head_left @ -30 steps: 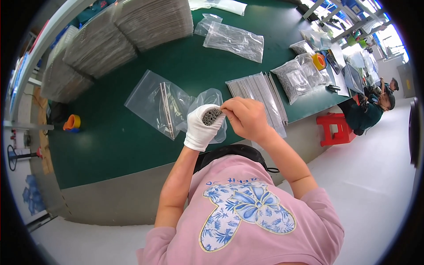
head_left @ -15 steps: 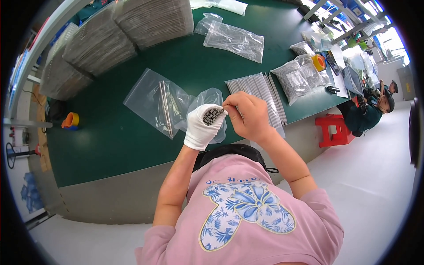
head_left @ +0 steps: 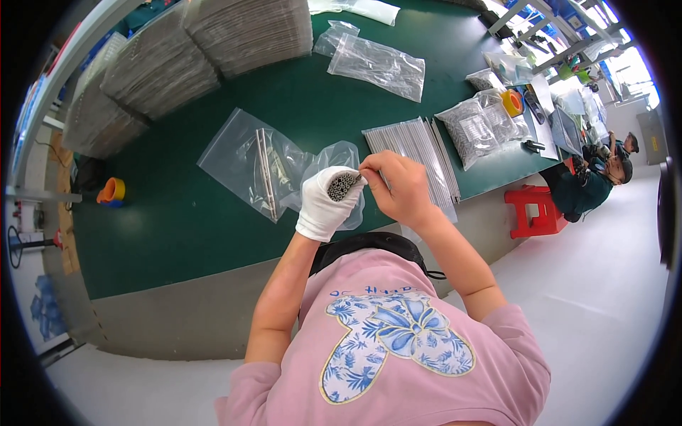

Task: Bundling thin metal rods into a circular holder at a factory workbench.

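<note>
My left hand (head_left: 320, 211), in a white glove, is wrapped round a bundle of thin metal tubes (head_left: 342, 187), whose open round ends face up. My bare right hand (head_left: 400, 186) meets the bundle's right edge, thumb and forefinger pinched at the end of one tube; the exact contact is too small to make out. Just beyond that hand, a flat row of long silvery tubes (head_left: 412, 148) lies on the table. Left of the gloved hand is a clear plastic bag (head_left: 238, 156) with a few thin rods (head_left: 264, 167) on it. Another crumpled clear bag (head_left: 339, 155) lies partly behind the glove.
The green table (head_left: 177, 234) holds stacked clear trays (head_left: 249, 35) at the far left. Flat plastic bags (head_left: 380, 65) lie at the back. Filled bags (head_left: 469, 131) and a tape roll (head_left: 511, 103) are at right. Another person (head_left: 586, 184) sits near a red stool (head_left: 533, 211).
Almost nothing differs. Both hands stay at the bundle, and the view has shifted very slightly.
</note>
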`<state>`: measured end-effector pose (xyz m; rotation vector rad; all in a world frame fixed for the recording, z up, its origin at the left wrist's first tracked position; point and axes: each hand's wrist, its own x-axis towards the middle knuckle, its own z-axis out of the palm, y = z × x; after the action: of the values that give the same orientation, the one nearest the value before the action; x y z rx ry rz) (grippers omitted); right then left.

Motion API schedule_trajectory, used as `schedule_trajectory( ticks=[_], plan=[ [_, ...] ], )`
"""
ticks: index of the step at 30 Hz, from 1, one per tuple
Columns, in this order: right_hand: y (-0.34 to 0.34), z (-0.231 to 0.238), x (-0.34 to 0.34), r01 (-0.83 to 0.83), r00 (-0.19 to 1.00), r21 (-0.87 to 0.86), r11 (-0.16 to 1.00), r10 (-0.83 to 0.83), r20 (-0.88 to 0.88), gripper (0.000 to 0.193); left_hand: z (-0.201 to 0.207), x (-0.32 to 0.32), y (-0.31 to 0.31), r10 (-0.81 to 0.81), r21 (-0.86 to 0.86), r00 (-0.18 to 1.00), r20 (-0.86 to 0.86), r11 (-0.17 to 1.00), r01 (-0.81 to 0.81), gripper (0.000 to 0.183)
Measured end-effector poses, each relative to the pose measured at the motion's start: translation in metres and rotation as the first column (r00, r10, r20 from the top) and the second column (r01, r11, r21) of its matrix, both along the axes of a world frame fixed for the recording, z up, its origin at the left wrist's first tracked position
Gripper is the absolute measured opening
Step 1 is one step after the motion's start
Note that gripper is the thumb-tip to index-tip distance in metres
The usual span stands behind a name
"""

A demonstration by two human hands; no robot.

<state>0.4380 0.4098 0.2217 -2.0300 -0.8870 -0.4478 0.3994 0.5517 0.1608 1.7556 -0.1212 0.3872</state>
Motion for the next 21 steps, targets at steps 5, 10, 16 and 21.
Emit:
schedule_trajectory(
  ticks=[5,10,16,21],
  plan=[
    [-0.001,0.005,0.0,-0.039,0.997,-0.047,0.998,0.042,0.072,0.008,0.0,-0.001,0.001,0.007,-0.006,1.0,0.01,1.0,-0.007,0.019],
    [-0.001,0.007,-0.001,-0.032,0.997,-0.057,0.998,0.036,0.074,0.006,0.0,-0.003,0.002,0.005,0.007,1.0,0.0,1.0,-0.005,0.019],
    [0.002,-0.001,-0.002,0.018,0.996,-0.13,0.991,-0.006,0.09,0.003,-0.009,-0.002,0.0,0.022,0.014,0.999,0.033,1.0,-0.022,0.023],
    [0.002,0.0,-0.003,0.011,0.998,-0.15,0.989,-0.003,0.057,0.004,-0.009,-0.002,-0.001,0.04,0.019,0.998,0.053,0.999,-0.041,0.023]
  ],
)
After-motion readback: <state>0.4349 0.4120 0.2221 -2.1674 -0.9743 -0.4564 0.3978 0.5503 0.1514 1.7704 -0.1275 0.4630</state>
